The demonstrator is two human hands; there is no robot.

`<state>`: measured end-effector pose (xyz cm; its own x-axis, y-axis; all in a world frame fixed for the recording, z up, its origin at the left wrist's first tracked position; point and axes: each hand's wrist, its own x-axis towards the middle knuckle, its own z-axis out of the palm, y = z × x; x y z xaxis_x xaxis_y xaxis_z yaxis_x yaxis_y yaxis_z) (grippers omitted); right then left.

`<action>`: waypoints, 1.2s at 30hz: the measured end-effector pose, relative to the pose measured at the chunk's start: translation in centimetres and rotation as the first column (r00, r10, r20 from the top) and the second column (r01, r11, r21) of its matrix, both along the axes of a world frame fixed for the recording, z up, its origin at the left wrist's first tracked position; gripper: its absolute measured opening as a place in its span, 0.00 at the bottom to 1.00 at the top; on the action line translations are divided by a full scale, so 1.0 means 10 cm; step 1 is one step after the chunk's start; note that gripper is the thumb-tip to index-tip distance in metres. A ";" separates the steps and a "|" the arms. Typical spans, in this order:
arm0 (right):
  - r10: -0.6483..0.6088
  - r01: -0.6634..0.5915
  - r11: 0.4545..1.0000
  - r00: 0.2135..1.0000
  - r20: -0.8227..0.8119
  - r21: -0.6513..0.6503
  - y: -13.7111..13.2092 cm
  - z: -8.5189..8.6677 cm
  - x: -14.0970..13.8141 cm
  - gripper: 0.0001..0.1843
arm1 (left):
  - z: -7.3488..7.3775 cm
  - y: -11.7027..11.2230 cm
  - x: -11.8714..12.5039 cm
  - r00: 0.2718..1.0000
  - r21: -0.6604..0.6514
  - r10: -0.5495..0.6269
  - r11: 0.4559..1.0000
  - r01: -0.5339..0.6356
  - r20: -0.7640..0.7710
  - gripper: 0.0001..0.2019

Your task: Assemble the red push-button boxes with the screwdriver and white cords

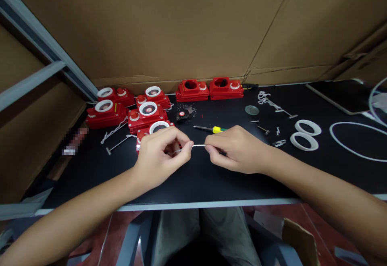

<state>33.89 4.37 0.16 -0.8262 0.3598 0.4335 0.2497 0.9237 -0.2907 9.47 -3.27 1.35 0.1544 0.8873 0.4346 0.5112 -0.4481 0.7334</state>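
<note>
A thin metal rod [198, 145] spans the gap between my hands, level above the black table. My left hand [163, 153] pinches one end between thumb and forefinger, and a bit of pale cord or chain shows inside its curled fingers. At the other end, my right hand [234, 149] closes on the rod with thumb and fingers, hiding its tip. Just behind my right hand lies a screwdriver [208, 129] with a yellow and green handle. A red alarm box [159, 128] with a white ring sits partly hidden behind my left hand.
Several red boxes stand at the left; two more red boxes [193, 92] without rings stand at the back. A small T-shaped hammer [116, 145] lies left. On the right are white rings [304, 141], a glass disc [251, 110], screws [263, 129], a tablet [340, 96] and white tubing [350, 151].
</note>
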 end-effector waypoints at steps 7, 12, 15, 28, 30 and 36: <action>0.006 -0.007 0.999 1.000 -0.006 -0.046 0.01 -0.01 -0.01 0.15 | -0.02 0.01 -0.01 0.998 0.091 -0.002 0.996 0.008 -0.064 0.09; 0.008 -0.005 0.995 0.999 0.031 -0.098 0.01 0.00 0.00 0.16 | -0.03 0.00 -0.02 1.000 0.004 -0.018 1.000 0.018 -0.006 0.09; 0.003 0.004 0.991 0.999 0.054 -0.137 0.01 0.00 0.01 0.15 | -0.03 0.00 -0.03 0.999 -0.040 -0.048 0.998 0.049 0.010 0.10; -0.013 0.075 0.982 0.943 0.332 -0.176 0.03 -0.04 -0.05 0.17 | -0.08 0.00 -0.03 0.948 -0.084 -0.296 0.948 0.307 0.121 0.10; -0.004 0.042 0.990 0.962 0.272 -0.133 0.03 -0.07 -0.05 0.15 | -0.08 0.01 -0.02 0.947 -0.108 -0.287 0.947 0.303 0.141 0.11; 0.068 -0.081 0.989 0.992 -0.102 -0.125 -0.01 -0.16 -0.11 0.08 | -0.06 0.05 0.01 0.959 -0.002 -0.267 0.963 0.268 0.092 0.07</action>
